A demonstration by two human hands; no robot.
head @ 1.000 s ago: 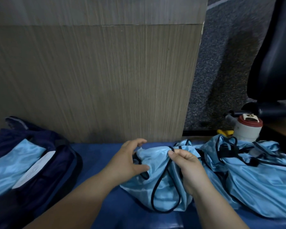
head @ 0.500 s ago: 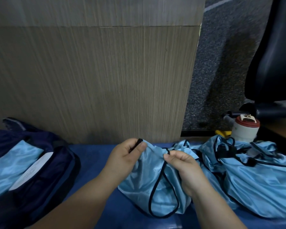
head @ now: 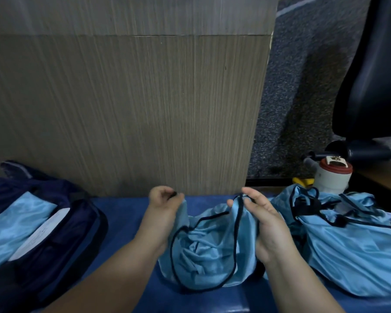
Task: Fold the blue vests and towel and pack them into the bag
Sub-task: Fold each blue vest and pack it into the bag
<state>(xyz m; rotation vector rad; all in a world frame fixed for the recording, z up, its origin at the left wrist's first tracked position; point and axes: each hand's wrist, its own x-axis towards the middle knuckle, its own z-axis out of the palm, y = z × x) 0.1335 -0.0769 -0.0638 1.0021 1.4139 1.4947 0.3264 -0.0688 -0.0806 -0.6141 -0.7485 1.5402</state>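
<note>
Since half a second ago we are drawing our hands apart, stretching the vest [head: 208, 251] open. Our left hand [head: 165, 199] is pinching its dark-trimmed edge at eleven o'clock and our right hand [head: 257, 213] is pinching the trim at one o'clock, while the rest is sagging crumpled on the blue surface [head: 127, 211]. We are judging this as spreading before the fold. Next we are needing flat, aligned edges, with the bag [head: 54, 233] waiting at nine o'clock and the pile of vests [head: 352, 245] at three.

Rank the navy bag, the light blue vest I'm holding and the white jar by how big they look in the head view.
1. navy bag, largest, though partly cropped
2. light blue vest
3. white jar, smallest, but farthest back
</note>
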